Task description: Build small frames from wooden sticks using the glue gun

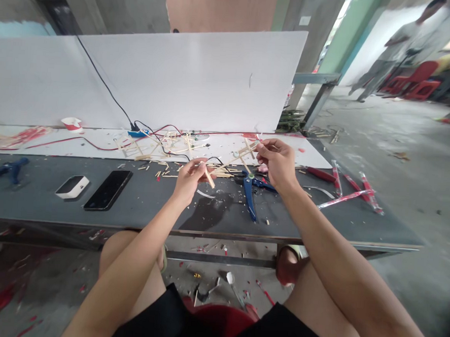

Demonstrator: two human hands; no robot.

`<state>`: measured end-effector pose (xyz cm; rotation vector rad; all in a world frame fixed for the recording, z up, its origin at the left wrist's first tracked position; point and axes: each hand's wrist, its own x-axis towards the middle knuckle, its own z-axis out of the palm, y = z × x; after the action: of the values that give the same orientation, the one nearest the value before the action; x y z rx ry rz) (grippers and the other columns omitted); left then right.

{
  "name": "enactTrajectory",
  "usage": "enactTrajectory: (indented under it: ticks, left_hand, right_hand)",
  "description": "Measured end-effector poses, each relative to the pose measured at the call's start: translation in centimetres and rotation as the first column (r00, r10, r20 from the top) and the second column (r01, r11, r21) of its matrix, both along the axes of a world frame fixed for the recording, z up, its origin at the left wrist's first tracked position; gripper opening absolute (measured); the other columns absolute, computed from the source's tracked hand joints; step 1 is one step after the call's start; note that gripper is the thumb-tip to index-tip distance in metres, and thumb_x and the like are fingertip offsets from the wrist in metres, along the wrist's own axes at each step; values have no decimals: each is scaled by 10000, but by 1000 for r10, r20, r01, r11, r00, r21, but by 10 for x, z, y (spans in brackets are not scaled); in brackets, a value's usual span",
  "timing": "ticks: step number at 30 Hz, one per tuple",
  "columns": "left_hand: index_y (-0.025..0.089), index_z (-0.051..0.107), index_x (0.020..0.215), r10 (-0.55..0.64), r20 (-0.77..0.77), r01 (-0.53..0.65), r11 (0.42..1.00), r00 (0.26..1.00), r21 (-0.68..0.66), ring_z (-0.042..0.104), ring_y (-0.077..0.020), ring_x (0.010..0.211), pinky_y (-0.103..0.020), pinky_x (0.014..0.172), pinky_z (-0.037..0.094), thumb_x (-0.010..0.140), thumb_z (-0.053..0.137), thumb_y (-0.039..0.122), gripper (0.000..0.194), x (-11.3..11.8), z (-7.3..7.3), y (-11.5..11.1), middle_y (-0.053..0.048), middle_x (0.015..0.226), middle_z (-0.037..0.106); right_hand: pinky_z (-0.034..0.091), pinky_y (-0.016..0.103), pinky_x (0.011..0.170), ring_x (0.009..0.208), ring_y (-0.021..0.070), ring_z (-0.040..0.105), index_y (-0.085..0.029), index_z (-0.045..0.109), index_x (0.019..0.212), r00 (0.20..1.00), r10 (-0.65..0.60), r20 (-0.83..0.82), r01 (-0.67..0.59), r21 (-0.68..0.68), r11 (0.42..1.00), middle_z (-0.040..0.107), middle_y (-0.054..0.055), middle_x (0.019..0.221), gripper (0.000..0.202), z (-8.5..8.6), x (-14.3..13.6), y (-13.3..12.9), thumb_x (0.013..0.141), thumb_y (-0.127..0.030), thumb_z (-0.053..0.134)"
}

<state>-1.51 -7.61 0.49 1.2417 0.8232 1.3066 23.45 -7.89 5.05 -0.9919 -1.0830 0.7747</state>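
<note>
My left hand point(192, 179) is closed around a short wooden stick point(209, 178), which slants down to the right above the table. To the right, my right hand point(281, 162) has thumb and forefinger pinched together at the end of some thin pale sticks point(246, 152). Whether it grips a stick or something smaller, I cannot make out. Beneath my right hand lies a blue-handled cutter point(250, 198) with its handles spread. Loose wooden sticks point(225, 172) are scattered between and behind my hands, and joined stick frames point(184, 144) lie behind my left hand.
On the left are a black phone point(108, 190), a white box-shaped device point(72, 186) and a blue glue gun point(7, 169). Red-and-clear wrapped packs point(361, 192) lie on the right. A white panel point(177, 79) rises behind the table. A person point(400, 47) stands far right.
</note>
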Motion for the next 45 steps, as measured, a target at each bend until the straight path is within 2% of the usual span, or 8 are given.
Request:
enactTrajectory:
  ticks: [9, 17, 31, 45]
  left_hand:
    - [171, 649, 1119, 73, -39, -72, 997, 997, 16, 739, -193, 706, -343, 689, 615, 796, 766, 560, 519, -6, 6, -1, -51, 857, 728]
    - [149, 677, 1084, 67, 20, -67, 998, 998, -4, 746, -201, 677, -304, 623, 601, 751, 822, 522, 521, -5, 8, -4, -55, 823, 740]
    - [145, 676, 1076, 48, 26, -48, 999, 999, 2, 745, -208, 673, -316, 624, 610, 735, 839, 510, 526, -6, 8, -3, -58, 818, 745]
    - [142, 672, 1072, 46, -5, -46, 999, 999, 12, 745, -205, 678, -324, 639, 612, 749, 824, 517, 517, -6, 5, -3, -57, 833, 738]
  right_hand:
    - [447, 276, 437, 564, 109, 539, -218, 596, 824, 1000, 7, 4, -7, -2, 1000, 616, 20, 734, 226, 0, -3, -1, 751, -346, 767]
    - [421, 250, 423, 561, 97, 535, -217, 620, 800, 995, 73, -64, -72, 21, 997, 627, 13, 711, 262, -2, -3, -2, 697, -350, 821]
    - [404, 247, 401, 554, 97, 529, -225, 616, 787, 997, 39, -72, -39, 10, 999, 633, 15, 709, 272, -3, -5, -2, 681, -350, 833]
    - [408, 231, 404, 523, 93, 528, -216, 629, 775, 996, 70, -49, -69, 34, 997, 608, -2, 622, 278, -6, -3, -2, 690, -368, 845]
